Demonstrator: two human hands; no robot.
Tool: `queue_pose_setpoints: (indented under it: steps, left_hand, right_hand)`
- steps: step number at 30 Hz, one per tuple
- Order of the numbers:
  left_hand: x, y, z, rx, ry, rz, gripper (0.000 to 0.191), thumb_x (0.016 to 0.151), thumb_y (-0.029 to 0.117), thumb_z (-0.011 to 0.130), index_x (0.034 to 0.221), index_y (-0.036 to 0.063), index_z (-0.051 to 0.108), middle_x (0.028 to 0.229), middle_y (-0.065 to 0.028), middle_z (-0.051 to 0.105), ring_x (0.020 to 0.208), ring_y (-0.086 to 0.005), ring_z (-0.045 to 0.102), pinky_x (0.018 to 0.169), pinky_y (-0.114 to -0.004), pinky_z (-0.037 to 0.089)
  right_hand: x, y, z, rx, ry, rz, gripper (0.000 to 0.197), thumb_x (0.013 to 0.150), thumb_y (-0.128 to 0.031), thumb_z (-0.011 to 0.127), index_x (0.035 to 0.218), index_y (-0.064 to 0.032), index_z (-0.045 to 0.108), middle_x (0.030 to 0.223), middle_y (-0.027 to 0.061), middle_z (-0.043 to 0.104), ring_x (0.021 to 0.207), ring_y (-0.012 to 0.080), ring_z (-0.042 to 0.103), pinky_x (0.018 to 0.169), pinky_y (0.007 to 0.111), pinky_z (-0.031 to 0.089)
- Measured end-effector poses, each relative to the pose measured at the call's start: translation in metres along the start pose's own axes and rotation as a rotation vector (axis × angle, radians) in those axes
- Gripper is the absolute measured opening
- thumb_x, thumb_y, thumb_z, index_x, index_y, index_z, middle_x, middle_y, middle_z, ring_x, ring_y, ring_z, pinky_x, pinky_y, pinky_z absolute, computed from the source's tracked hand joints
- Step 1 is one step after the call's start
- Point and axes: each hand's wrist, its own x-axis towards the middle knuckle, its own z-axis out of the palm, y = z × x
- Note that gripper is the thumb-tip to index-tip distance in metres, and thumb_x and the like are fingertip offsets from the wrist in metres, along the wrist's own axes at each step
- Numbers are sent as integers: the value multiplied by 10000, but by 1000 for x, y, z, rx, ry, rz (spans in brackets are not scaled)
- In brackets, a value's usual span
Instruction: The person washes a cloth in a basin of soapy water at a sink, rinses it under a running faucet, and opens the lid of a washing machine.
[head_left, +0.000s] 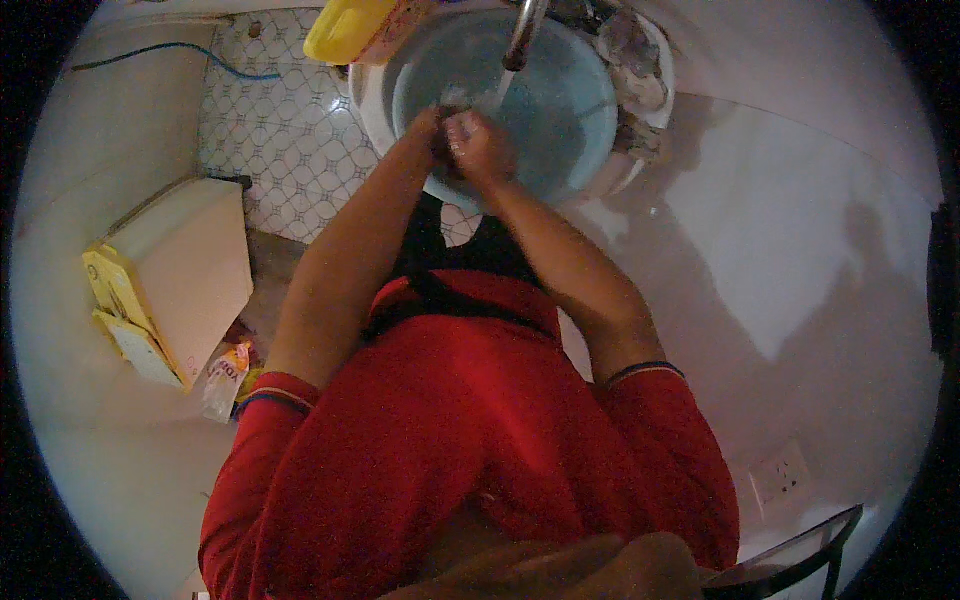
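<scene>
My left hand (433, 129) and my right hand (486, 150) are pressed together over the near left part of a light-blue basin (581, 112). Something dark shows between them, but whether it is an object or shadow is unclear. The fingers are blurred, and my right hand partly covers the left. From a metal faucet (525, 34) above, a thin stream of water (505, 86) runs down just beyond my hands. The basin sits in a white washbasin (366, 112), whose rim shows around it.
A yellow plastic container (349, 30) stands at the washbasin's far left. Greyish, crumpled-looking items (634, 56) lie along its right rim. Patterned tiles (300, 150) cover the floor at left, near a pale panel (195, 262) with yellow parts. A wall socket (780, 476) is at lower right.
</scene>
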Motion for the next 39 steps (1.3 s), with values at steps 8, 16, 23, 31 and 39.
queue_pose_setpoints:
  steps: [8,16,23,31,39]
  left_hand:
    - [16,-9,23,954,276,198,559,752,428,557,1116,19,445,996,-128,562,873,-288,556,739,-384,433]
    - [-40,30,74,-6,317,-264,632,780,530,437,1179,40,426,1082,-160,512,980,-272,487,822,-404,371]
    - [-18,21,15,-329,-9,-349,479,781,448,449,1016,40,534,884,-125,574,765,-273,535,682,-409,431]
    - [-18,3,27,-633,88,-98,178,799,95,466,941,20,544,869,-100,579,722,-237,577,665,-355,469]
    - [-61,39,51,-298,303,-229,421,819,304,488,1127,19,453,984,-137,544,892,-291,537,750,-423,435]
  right_hand:
    - [46,105,-31,-655,225,250,421,798,-350,505,1111,-68,509,1100,171,509,1004,312,493,834,400,398]
    - [25,205,27,1,164,444,373,749,-250,555,1043,-23,523,986,161,566,902,280,553,749,374,437]
    - [-13,55,15,632,-253,675,478,698,-319,591,1050,-2,521,985,175,565,875,300,544,765,394,419]
    - [3,11,-6,-105,-158,204,378,726,-281,591,936,27,531,924,230,562,863,377,542,759,418,433]
    - [25,101,-38,-739,67,337,439,764,-307,555,1092,-23,488,959,190,573,880,347,549,795,403,421]
